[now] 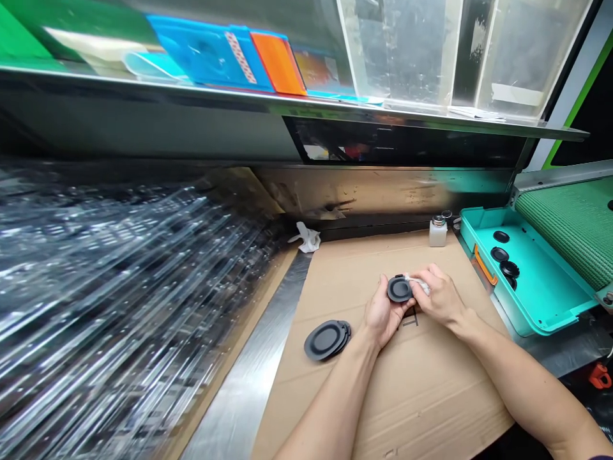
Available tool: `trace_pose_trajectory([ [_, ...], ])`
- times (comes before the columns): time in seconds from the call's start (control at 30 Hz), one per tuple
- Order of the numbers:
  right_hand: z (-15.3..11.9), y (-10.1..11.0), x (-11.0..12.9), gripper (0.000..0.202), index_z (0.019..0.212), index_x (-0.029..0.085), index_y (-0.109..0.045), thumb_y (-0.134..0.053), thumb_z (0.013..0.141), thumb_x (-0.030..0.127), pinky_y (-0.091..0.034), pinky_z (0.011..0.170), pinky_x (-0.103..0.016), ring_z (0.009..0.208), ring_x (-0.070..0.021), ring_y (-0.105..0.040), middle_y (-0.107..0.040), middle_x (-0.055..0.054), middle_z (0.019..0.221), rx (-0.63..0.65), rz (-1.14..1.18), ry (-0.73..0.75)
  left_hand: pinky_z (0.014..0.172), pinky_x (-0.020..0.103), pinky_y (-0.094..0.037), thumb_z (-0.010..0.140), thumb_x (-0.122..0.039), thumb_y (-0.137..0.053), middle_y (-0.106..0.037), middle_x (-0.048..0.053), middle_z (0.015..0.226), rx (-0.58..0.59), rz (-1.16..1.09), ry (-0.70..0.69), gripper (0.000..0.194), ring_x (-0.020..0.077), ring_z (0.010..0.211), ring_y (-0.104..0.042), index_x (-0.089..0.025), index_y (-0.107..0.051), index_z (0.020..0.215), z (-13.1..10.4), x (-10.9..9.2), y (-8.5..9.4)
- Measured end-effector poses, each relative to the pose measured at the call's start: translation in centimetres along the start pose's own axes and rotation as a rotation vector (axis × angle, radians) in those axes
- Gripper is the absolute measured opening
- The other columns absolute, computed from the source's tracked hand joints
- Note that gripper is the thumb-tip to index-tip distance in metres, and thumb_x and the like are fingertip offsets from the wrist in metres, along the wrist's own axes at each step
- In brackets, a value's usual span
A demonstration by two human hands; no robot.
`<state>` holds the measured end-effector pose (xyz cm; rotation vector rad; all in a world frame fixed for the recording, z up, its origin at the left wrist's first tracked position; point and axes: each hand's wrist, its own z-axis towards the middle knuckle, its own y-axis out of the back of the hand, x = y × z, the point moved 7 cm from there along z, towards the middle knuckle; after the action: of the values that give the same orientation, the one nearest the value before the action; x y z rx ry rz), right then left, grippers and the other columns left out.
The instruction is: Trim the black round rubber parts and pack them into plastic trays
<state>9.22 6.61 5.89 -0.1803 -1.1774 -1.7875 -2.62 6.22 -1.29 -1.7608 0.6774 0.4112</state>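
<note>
While cradling the disc (399, 289) in the left hand (383, 314), left of the tray (546, 275), and pinching the cloth (421, 285) against its edge with the right hand (440, 298), best brace from beneath, press lightly and follow the rim evenly, turning the disc gradually.

1 L hand (383, 314), 1 R hand (439, 299) seen. 1 blk disc (399, 289) held, 1 wht wad (422, 285) held. 2+ stacked discs (325, 340) seen, tot. unclear. Approx. 4 blk pcs (501, 237) seen in 1 teal tray (546, 275). 1 sm. bottle (437, 234), 1 crumpled wht tissue (308, 239), 1 cardbd sheet (412, 390) seen. Clear strips (119, 306) blurred, can't be counted.
</note>
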Motion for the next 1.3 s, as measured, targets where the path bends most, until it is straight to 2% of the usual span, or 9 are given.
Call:
trace_pose_trajectory([
  [0.1,-0.4,-1.2,-0.5,0.017,0.109,0.023,-0.069,-0.059,0.096,0.023,-0.049,0.075,-0.026,0.085,-0.0175,-0.064,-0.065,-0.004,0.100,0.069,-0.116,-0.079,0.074,0.030,-0.059,0.106,-0.042,-0.033,-0.073,0.012,0.094,0.031,0.043,-0.013,0.050,0.0187,0.083,-0.069,-0.010,-0.070,0.096,0.0,1.1,-0.3],
  [0.23,-0.5,-1.7,-0.5,0.013,0.102,0.020,-0.069,-0.057,0.096,0.020,-0.049,0.081,-0.027,0.091,-0.0188,-0.064,-0.067,-0.005,0.100,-0.007,-0.106,-0.161,0.095,0.035,-0.054,0.103,-0.045,-0.045,-0.073,0.011,0.100,0.093,0.085,-0.063,0.042,0.0230,0.104,-0.067,-0.012,-0.071,0.103,-0.2,2.2,-0.9],
  [0.33,-0.4,-1.8,0.3,0.012,0.099,0.019,-0.069,-0.059,0.095,0.018,-0.049,0.081,-0.026,0.090,-0.0178,-0.064,-0.067,-0.005,0.098,-0.036,-0.020,-0.125,0.102,0.036,-0.050,0.101,-0.046,-0.050,-0.073,0.011,0.100,0.100,0.076,-0.062,0.040,0.0246,0.110,-0.066,-0.013,-0.071,0.098,-0.4,2.4,-0.9],
  [0.43,-0.3,-2.2,1.3,0.009,0.094,0.020,-0.070,-0.062,0.092,0.016,-0.048,0.077,-0.024,0.085,-0.0160,-0.064,-0.067,-0.002,0.092,0.066,0.058,-0.020,0.106,0.038,-0.048,0.103,-0.048,-0.041,-0.072,0.014,0.104,0.116,0.016,-0.002,0.048,0.0262,0.113,-0.065,-0.011,-0.071,0.101,-0.8,2.3,-1.0],
  [0.5,-0.3,-2.3,1.8,0.008,0.092,0.020,-0.070,-0.064,0.091,0.015,-0.047,0.075,-0.024,0.084,-0.0153,-0.064,-0.067,-0.001,0.091,0.121,0.057,0.043,0.108,0.039,-0.047,0.104,-0.048,-0.037,-0.072,0.014,0.107,0.126,-0.018,0.012,0.052,0.0267,0.115,-0.064,-0.010,-0.072,0.104,-1.1,2.3,-1.3],
  [0.7,-0.3,-1.8,1.5,0.013,0.097,0.022,-0.069,-0.057,0.097,0.020,-0.046,0.077,-0.026,0.090,-0.0179,-0.060,-0.065,-0.004,0.095,0.015,-0.171,0.042,0.111,0.039,-0.045,0.105,-0.043,-0.036,-0.073,0.011,0.107,0.085,-0.058,-0.014,0.047,0.0242,0.118,-0.063,-0.014,-0.072,0.097,-1.2,2.1,-1.8],
  [0.97,-1.0,-2.9,1.6,0.007,0.091,0.024,-0.070,-0.064,0.092,0.020,-0.047,0.076,-0.027,0.087,-0.0174,-0.059,-0.064,-0.001,0.093,0.300,-0.160,0.220,0.106,0.041,-0.051,0.105,-0.034,-0.033,-0.072,0.016,0.110,-0.018,-0.119,0.027,0.046,0.0251,0.113,-0.066,-0.009,-0.071,0.098,-1.0,0.0,-0.1],
  [1.17,-0.2,-1.6,0.1,0.015,0.096,0.020,-0.066,-0.052,0.099,0.019,-0.046,0.078,-0.029,0.092,-0.0205,-0.058,-0.064,-0.007,0.096,0.100,-0.378,0.021,0.105,0.041,-0.052,0.105,-0.032,-0.034,-0.072,0.015,0.112,0.011,-0.123,0.008,0.042,0.0238,0.113,-0.066,-0.010,-0.070,0.104,-0.7,1.1,-0.6],
  [1.3,-0.6,-3.0,1.4,0.009,0.094,0.020,-0.065,-0.057,0.096,0.018,-0.047,0.082,-0.027,0.091,-0.0181,-0.059,-0.064,-0.005,0.096,0.137,-0.228,0.119,0.105,0.039,-0.052,0.104,-0.032,-0.039,-0.072,0.014,0.111,0.035,-0.113,0.049,0.039,0.0238,0.112,-0.067,-0.010,-0.071,0.105,-0.7,1.9,-0.7],
])
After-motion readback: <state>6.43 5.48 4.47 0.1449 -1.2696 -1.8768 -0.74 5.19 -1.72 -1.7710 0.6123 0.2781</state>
